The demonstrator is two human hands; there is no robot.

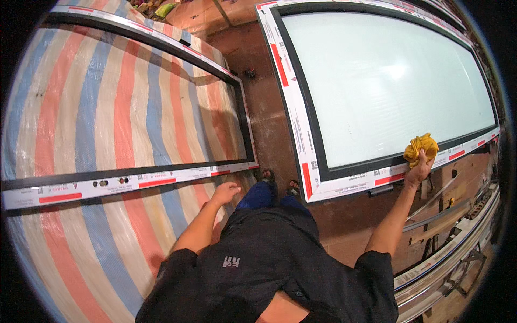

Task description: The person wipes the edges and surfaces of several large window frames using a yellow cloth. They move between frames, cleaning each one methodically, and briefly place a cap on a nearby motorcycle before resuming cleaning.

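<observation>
My right hand (pixel 420 169) grips a bunched yellow cloth (pixel 422 146) at the near right edge of a framed glass panel (pixel 377 81). The cloth lies over the black inner border and the lower edge of the pale, frosted-looking glass. White protective film with red marks covers the panel's outer frame. Down by my left side, my left hand (pixel 226 192) is loosely closed, with nothing visible in it. It is nearest to the corner of a second frame (pixel 177 173) on the left, through which striped sheeting shows.
Blue, red and white striped sheeting (pixel 97 237) spreads under the left frame. Reddish-brown floor (pixel 272 126) runs between the two frames, where my feet stand. Long metal profiles (pixel 447 269) are stacked at the lower right. A small dark object (pixel 250 73) lies on the floor ahead.
</observation>
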